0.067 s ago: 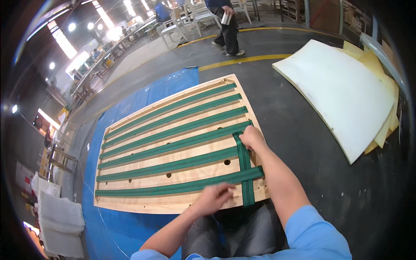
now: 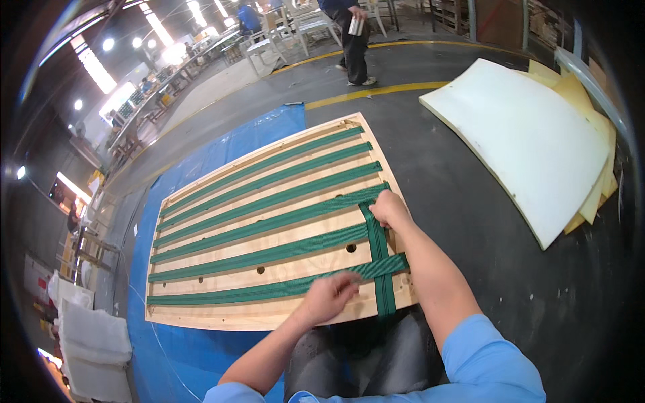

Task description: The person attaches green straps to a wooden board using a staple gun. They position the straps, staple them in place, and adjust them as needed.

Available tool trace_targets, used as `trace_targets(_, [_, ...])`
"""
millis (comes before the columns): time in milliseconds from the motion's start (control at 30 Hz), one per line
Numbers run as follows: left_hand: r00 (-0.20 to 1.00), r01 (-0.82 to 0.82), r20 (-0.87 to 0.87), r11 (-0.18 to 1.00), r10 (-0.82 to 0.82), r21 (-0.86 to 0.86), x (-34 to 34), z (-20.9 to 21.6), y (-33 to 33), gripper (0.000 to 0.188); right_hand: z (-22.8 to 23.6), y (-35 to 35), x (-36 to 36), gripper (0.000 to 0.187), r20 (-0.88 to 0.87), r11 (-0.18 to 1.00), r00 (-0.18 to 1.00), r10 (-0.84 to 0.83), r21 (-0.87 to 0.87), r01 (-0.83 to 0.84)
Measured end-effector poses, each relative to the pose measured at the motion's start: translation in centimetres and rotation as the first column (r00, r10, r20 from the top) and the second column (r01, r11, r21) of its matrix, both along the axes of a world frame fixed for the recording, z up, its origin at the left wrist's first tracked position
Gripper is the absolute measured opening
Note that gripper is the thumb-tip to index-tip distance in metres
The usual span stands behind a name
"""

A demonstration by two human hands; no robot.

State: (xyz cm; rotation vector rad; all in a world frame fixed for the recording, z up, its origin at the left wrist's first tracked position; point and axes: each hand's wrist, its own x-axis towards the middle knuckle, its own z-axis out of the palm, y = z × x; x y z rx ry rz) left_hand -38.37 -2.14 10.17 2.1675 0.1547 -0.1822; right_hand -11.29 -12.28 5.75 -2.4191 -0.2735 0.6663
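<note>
A pale wooden frame [image 2: 282, 321] lies before me with several green webbing straps [image 2: 269, 250] running along its length. Near its right end, a cross strap [image 2: 385, 295] of the same green webbing runs over the second-nearest long strap and seems to pass under the nearest one. My right hand [image 2: 390, 209] is closed on the far end of this cross strap, beside the third-nearest strap; its fingertips are partly hidden. Over the nearest strap, left of the crossing, my left hand [image 2: 329, 295] hovers with loosely bent fingers apart from the thumb, slightly blurred, apparently holding nothing.
A blue sheet [image 2: 262, 127] lies under the frame. White and yellow foam sheets [image 2: 517, 134] are stacked on the dark floor at right. White padding [image 2: 94, 342] is piled at lower left. Beyond the yellow floor line stands a person [image 2: 353, 40] near white chairs [image 2: 312, 23].
My left hand has moved slightly up over the nearest strap. My right hand keeps its hold on the cross strap. The view has shifted a little.
</note>
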Motion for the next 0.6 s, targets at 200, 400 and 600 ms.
trace_targets(200, [0.998,0.014,0.058,0.942,-0.035,0.334,2.9,-2.0,3.8,0.031,1.0,0.6,-1.1,0.037,0.024,0.995,1.0,0.009,-0.097,-0.007])
trace_targets(400, [0.968,0.164,0.119,0.914,-0.222,0.371,1.6,-3.3,3.2,0.03,0.8,-0.3,-0.9,0.024,0.006,0.982,0.997,-0.078,-0.173,0.077])
trace_targets(600, [0.954,0.11,0.22,0.919,-0.205,0.378,-1.0,-4.5,4.6,0.035,-0.5,1.3,-2.6,0.033,0.115,0.979,0.99,-0.08,-0.176,0.1])
